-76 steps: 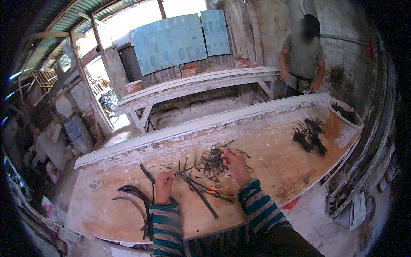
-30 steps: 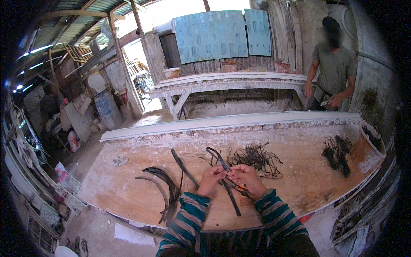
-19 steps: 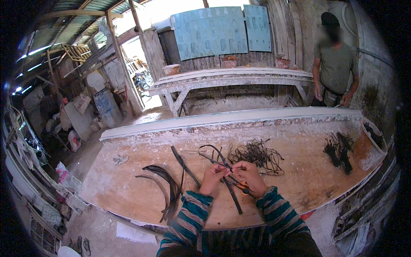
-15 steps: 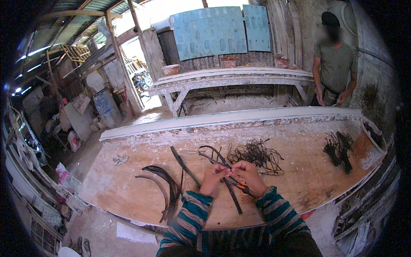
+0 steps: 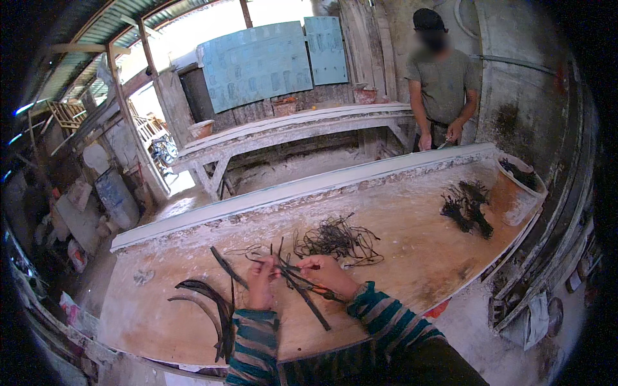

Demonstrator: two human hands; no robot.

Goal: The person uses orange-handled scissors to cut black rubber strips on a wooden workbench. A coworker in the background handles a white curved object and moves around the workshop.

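Both hands are up off the wooden workbench, close together near its near edge. The left hand and the right hand each pinch one end of a thin dark strip stretched between them, fingers closed tight on it; whether it is wire, vine or split cane is too fine to tell. I judge the step in hand to be working a single strand: straightening it or readying it for a bend.

Just under the right hand lie orange-handled pliers, on top of a long dark flat bar that runs toward the near edge. Behind the hands, toward the middle of the bench, sits a loose tangle of dark strands. Several curved dark strips lie by the left near corner. A second dark bundle rests near the right end, beside a clay-coloured pot.

Another person stands beyond the far edge, busy with their own hands.

The next move calls for a steady pull and both pinches kept firm; taking up the pliers would mean freeing the right hand.
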